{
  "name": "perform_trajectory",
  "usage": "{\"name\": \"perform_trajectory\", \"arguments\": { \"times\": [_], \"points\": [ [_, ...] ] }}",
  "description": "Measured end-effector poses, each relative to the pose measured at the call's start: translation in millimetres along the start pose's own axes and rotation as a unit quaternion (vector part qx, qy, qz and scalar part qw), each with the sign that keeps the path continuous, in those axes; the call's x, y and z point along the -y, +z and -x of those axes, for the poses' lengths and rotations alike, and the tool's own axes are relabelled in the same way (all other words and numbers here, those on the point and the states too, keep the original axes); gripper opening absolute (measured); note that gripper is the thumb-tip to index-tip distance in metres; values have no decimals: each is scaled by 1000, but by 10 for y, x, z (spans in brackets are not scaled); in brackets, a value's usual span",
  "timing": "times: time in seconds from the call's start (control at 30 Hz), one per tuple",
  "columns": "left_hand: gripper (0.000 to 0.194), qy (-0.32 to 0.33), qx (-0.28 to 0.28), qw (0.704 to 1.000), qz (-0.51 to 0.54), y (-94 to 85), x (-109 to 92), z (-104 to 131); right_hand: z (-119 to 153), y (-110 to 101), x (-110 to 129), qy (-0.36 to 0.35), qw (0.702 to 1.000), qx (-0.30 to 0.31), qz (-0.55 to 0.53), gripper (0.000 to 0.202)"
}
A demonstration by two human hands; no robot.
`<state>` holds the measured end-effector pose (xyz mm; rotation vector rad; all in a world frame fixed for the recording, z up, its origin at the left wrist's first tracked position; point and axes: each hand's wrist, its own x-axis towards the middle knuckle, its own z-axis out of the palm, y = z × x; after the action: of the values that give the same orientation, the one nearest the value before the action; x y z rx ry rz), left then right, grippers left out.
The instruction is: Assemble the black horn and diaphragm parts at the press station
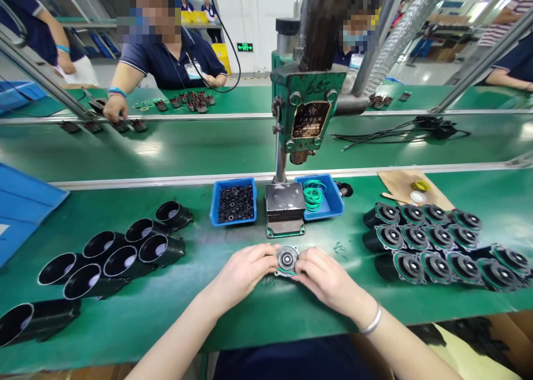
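At the far left a blue tray lies on the green bench, and beside it a cluster of empty black housings lie on their sides, open mouths turned toward the camera. The person's left hand comes next, its fingers pinched closed on the left rim of a small round disc part. That part is grey-black with a metal bearing ring at its centre and a thin green ring around its edge. It sits just above the bench between both hands, directly in front of the hand press. Being round, it has no clear long axis; its flat face is tipped up toward the camera. The right hand, a bracelet on its wrist, clamps the part's right rim in the same way. Behind the hands, a blue bin of black washers stands left of the press base and a blue bin of green rings right of it. Farther right, assembled housings with green-rimmed discs lie in rows.
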<state>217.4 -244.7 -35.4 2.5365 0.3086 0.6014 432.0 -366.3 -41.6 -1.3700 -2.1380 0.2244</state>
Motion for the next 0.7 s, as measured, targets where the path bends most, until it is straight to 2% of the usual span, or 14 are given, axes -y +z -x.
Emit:
{"name": "perform_trajectory", "arguments": {
  "times": [0.17, 0.2, 0.3, 0.37, 0.43, 0.53, 0.6, 0.7],
  "points": [
    [28, -12, 20, 1000, 14, 29, -59, 144, 118, 71, 39, -27, 998, -52, 24, 20],
    [36, -31, 10, 999, 25, 47, -70, 174, 122, 59, 39, -13, 997, -74, 13, 22],
    [83, -134, -24, 989, 63, 143, -91, 212, 53, 18, 67, 58, 990, -128, -9, 39],
    [98, -168, -6, 982, 81, 244, -97, 193, -39, 21, 123, 62, 994, -93, -10, 54],
    [99, -163, 17, 982, 89, 363, -96, 164, -122, 50, 187, 46, 998, -36, -5, 55],
    [96, -167, 14, 981, 95, 527, -82, 146, -156, 49, 201, 56, 998, -9, 33, 40],
    [91, -172, 11, 979, 105, 594, -65, 154, -106, -49, 120, 80, 993, -12, 81, 36],
    [81, -177, 7, 979, 106, 626, -35, 166, 24, -335, -125, 147, 973, -18, 177, 37]
  ]
}}
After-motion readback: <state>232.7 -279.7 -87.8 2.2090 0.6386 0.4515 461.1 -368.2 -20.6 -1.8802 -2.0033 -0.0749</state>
